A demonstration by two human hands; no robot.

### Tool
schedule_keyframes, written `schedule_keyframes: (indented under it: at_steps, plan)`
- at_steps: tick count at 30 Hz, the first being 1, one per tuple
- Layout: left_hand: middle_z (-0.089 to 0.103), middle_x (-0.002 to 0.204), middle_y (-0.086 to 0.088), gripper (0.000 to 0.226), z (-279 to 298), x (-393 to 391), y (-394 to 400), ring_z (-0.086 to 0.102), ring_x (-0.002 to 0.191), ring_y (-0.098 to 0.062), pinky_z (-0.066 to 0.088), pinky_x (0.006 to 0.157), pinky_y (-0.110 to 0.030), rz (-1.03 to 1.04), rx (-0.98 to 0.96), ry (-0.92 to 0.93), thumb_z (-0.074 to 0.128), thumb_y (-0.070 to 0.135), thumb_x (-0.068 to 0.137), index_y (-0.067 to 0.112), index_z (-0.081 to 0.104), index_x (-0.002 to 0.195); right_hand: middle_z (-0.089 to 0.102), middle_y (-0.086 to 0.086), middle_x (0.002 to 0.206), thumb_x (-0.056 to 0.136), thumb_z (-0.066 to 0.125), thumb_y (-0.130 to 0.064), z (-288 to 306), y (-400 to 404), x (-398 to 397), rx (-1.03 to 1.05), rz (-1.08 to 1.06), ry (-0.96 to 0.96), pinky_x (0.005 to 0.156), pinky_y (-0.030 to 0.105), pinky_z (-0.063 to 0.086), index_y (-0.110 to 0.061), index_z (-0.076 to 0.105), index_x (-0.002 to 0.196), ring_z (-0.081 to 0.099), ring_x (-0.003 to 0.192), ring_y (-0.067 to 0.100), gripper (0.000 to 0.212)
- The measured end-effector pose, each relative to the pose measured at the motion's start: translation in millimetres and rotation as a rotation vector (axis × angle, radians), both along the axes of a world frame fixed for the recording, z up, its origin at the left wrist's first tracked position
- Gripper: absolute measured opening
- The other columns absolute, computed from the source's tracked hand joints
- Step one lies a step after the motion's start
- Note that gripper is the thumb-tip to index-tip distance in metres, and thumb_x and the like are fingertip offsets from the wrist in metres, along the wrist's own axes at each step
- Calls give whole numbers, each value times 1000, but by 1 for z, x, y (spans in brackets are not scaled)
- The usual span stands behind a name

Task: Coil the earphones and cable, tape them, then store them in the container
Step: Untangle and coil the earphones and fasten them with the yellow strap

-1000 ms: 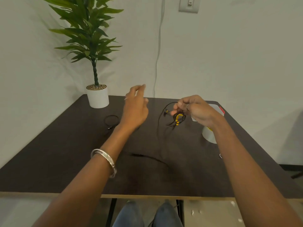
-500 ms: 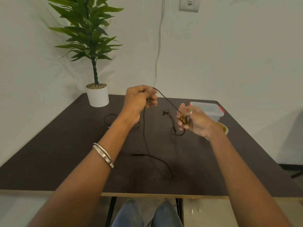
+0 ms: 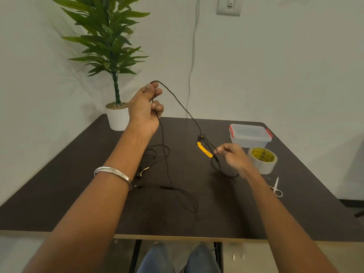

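Earphones (yellow remote) | pinched by right hand | left hand grips raised cord

The tape roll is partly covered by the right hand. The tabletop is cut off at its left edge. The printing on the tape cannot be read.

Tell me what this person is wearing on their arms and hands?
Both forearms are bare, with no sleeves in view. The left wrist carries a silver bangle, seemingly two thin bands together. The right hand has a silver ring on one finger. No gloves or watch show.
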State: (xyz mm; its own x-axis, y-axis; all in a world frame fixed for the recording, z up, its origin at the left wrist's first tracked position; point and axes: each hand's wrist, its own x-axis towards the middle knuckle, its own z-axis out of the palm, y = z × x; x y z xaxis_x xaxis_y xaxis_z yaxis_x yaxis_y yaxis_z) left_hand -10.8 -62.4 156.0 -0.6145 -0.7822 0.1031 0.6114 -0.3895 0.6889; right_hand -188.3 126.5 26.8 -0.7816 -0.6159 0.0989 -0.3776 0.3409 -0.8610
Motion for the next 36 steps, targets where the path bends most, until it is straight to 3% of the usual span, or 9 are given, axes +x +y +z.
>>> schedule_keyframes:
  at_steps: [5, 10, 13, 16, 24, 28, 31, 34, 36]
  plan:
    - [61, 70, 0, 17, -6, -7, 10, 32, 37, -4, 27, 38, -16, -76, -120, -115, 51, 15, 98, 10, 65, 90, 59, -2, 130, 91, 55, 3, 44, -13, 16, -208, 161, -9, 101, 23, 38, -12, 51, 135, 50, 127, 11, 46]
    - [71, 73, -1, 18, -2, -12, 26, 36, 38, -6, 27, 35, -16, -152, -251, -245, 51, 14, 97, 9, 65, 86, 67, 6, 120, 84, 68, -15, 90, -37, 59, -450, 498, -213, 94, 17, 45, -17, 55, 128, 59, 118, 11, 46]
    - [74, 78, -4, 18, 2, -10, 24, 42, 39, -5, 27, 34, -15, -165, -210, -258, 51, 13, 96, 9, 63, 84, 69, 13, 86, 89, 60, 0, 84, -46, 68, -399, 591, -211, 79, 25, 53, 1, 64, 110, 68, 79, 24, 22]
    - [73, 75, -4, 17, 5, -1, 8, 53, 45, -4, 29, 35, -12, -126, -52, -91, 48, 11, 97, 8, 60, 85, 50, 4, 61, 95, 52, -6, 61, -37, 55, -387, 597, -391, 55, 26, 49, 0, 68, 94, 40, 46, 11, 17]
    - [71, 75, 0, 16, -2, 9, -7, 63, 61, -9, 31, 39, -15, 162, 66, 144, 49, 13, 98, 12, 61, 88, 63, 7, 74, 89, 65, -11, 36, -15, 21, -121, 419, -170, 59, 24, 52, -6, 68, 83, 61, 65, 13, 8]
    - [69, 73, 3, 15, -10, 9, -18, 47, 51, -8, 33, 44, -20, 380, -139, -371, 52, 11, 91, 10, 67, 89, 67, 13, 86, 84, 69, -2, 33, -2, 11, -129, 246, -225, 44, 20, 43, -7, 64, 105, 63, 57, 13, 22]
    - [70, 86, -3, 12, -33, 5, -14, 59, 72, -16, 45, 63, -24, 393, -468, -924, 57, 15, 86, 12, 67, 80, 69, 12, 100, 77, 71, 9, 38, 3, 9, -303, 203, -282, 46, 19, 43, -9, 55, 124, 64, 64, 11, 53]
    - [49, 133, -13, 37, -56, -3, 2, 47, 119, -36, 42, 97, -47, 216, -983, -1507, 53, 19, 86, 10, 54, 122, 68, 11, 106, 75, 65, 21, 43, 0, 13, -300, 242, -171, 59, 24, 54, -15, 47, 132, 67, 72, 15, 69]
    - [29, 153, -9, 56, -60, -13, 15, 28, 138, -35, 28, 110, -47, 131, -1329, -1381, 52, 19, 91, 16, 35, 145, 66, 11, 108, 74, 62, 25, 46, -3, 18, -252, 254, -70, 69, 32, 57, -21, 42, 137, 68, 77, 23, 80]
